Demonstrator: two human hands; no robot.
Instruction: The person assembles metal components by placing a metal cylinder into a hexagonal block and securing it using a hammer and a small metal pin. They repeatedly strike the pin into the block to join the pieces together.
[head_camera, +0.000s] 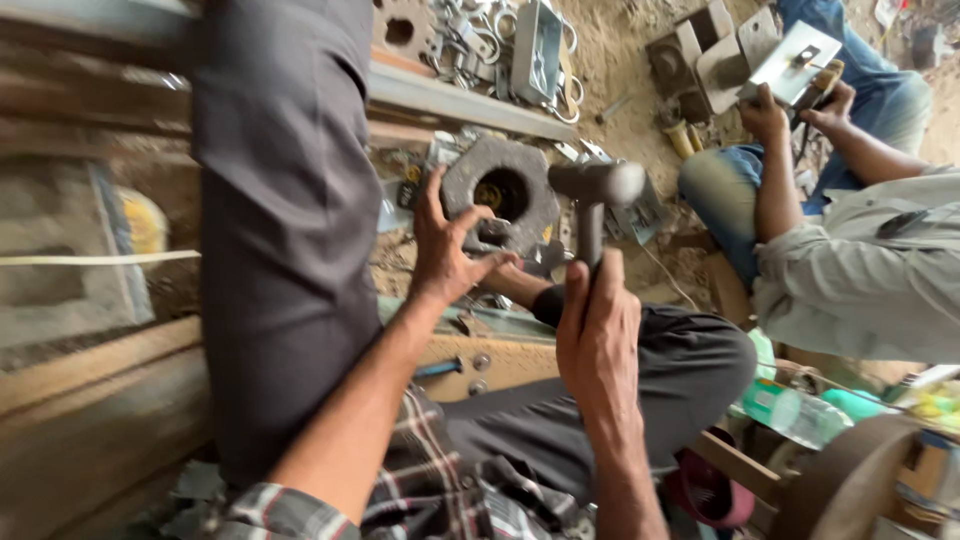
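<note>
Far left: blurred timber planks (90, 400), edges soft. A dark-trousered leg (285, 220) runs down the frame beside them.

Left hand (445, 245): fingers spread, grip released, fingertips touching the lower-left rim of a large grey hexagonal nut (470, 175) with a round bore. The nut stands tilted on edge on the dirt floor, in front of a metal rail (450, 100).

Right hand (598, 335): grip clenched around the handle of a hammer (595, 185), head up, steel head just right of the nut and near its rim, whether touching I cannot tell.

Behind the rail, a heap of metal rings and brackets (500, 40).

Far right: a seated co-worker, both hands (800, 105) on a flat metal plate (795, 60). Green plastic bottle (790, 405) at lower right.
</note>
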